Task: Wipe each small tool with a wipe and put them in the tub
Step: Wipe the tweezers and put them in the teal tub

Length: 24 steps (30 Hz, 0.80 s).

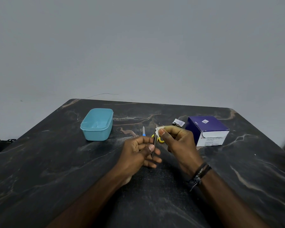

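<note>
On the left part of the dark marble-patterned table stands a light blue plastic tub, rectangular with rounded corners and without a lid. Its inside is visible and there is nothing in it; only the pale blue bottom shows.

To the right of the tub, apart from it, a small tool with a blue handle lies on the table, its thin pale tip pointing away from the person. Just beside it, more to the right, a pair of small scissors with yellow handles lies on the table, partly hidden behind the hands.

The left hand is above the middle of the table. Its thumb and fingers are closed on the lower end of a thin dark metal tool, which stands almost upright. I cannot tell exactly which kind of tool it is.

The right hand pinches a small white wipe between thumb and forefinger, and the wipe is pressed around the upper end of the thin tool. On the right wrist there are dark bracelets.

Behind the right hand a small torn wipe sachet lies on the table. Next to it, at the right, stands a purple and white cardboard box. The box is closed, so its contents are not visible.
</note>
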Tool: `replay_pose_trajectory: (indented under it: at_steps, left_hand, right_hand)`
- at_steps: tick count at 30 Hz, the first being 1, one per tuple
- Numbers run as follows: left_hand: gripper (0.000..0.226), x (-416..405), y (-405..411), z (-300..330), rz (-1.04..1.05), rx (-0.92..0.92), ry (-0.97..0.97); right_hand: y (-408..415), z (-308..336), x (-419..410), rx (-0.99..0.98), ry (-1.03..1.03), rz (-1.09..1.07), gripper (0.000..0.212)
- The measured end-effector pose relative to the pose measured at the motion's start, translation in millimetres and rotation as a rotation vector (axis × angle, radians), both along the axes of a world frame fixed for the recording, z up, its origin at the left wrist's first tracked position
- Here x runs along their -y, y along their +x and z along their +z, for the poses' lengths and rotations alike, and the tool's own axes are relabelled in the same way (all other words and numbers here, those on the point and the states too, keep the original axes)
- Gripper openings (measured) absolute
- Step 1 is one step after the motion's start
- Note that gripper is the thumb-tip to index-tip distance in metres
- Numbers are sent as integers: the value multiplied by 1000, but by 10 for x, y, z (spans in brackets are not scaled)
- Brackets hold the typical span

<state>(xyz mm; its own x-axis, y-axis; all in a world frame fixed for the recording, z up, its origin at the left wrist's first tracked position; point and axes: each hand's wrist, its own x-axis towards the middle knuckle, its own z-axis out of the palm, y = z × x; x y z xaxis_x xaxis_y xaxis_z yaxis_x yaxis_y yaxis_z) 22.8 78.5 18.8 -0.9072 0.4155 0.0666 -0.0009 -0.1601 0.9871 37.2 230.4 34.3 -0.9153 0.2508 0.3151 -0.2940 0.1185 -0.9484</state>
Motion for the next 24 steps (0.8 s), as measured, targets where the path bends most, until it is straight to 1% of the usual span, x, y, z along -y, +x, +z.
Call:
replay_pose_trajectory:
  at_steps: [4, 12, 19, 24]
  left_hand:
    - [15, 4, -3, 1, 4, -2, -16]
    - [16, 3, -13, -27, 26, -29, -74]
    - [18, -2, 4, -37, 30, -38, -59]
    - [13, -23, 10, -33, 41, -29, -40]
  right_hand:
    - [11, 0, -5, 24, 26, 33, 11]
    - [-7, -15, -12, 55, 46, 31, 12]
    - [-12, -11, 1, 47, 8, 21, 15]
    - [-13, -5, -11, 67, -15, 16, 15]
